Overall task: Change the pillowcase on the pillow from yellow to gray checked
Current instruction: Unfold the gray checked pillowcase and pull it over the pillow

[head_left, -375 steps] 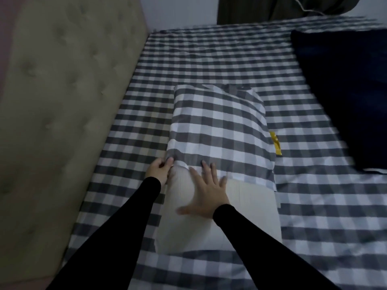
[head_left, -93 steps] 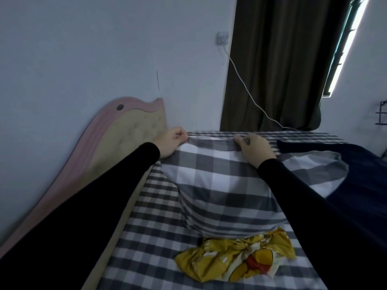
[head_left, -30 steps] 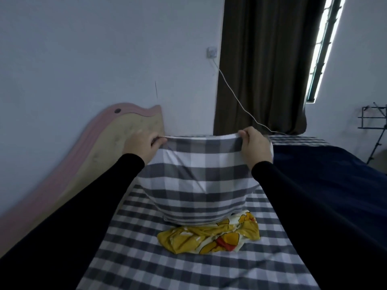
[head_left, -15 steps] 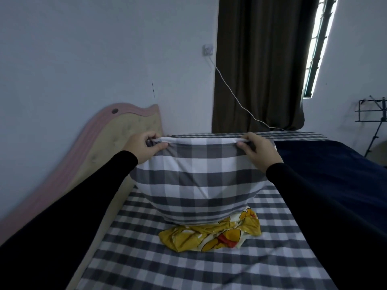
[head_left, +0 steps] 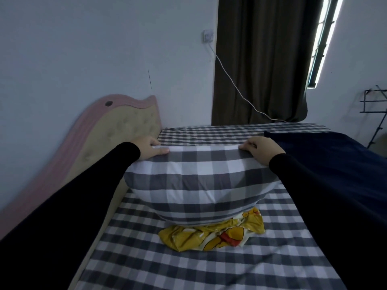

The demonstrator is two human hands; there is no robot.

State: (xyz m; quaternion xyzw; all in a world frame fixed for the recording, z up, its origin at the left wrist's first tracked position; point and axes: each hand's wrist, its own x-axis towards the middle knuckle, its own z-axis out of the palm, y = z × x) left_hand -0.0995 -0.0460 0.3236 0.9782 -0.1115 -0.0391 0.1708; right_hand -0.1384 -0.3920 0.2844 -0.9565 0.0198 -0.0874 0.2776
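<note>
Pillow in gray checked pillowcase [head_left: 201, 185] standing on end on the checked bed sheet [head_left: 188, 264], lower end on the crumpled yellow pillowcase [head_left: 211, 235]. Left hand [head_left: 149, 149] gripping the top left corner, right hand [head_left: 261, 150] gripping the top right corner. Navy blanket [head_left: 335, 164] just beside, padded headboard [head_left: 117, 139] on the left.

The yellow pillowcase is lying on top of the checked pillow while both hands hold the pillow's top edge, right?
Not quite. In the head view the yellow pillowcase lies crumpled under the checked pillow, not on top. The left hand and right hand do hold its top edge.
</note>
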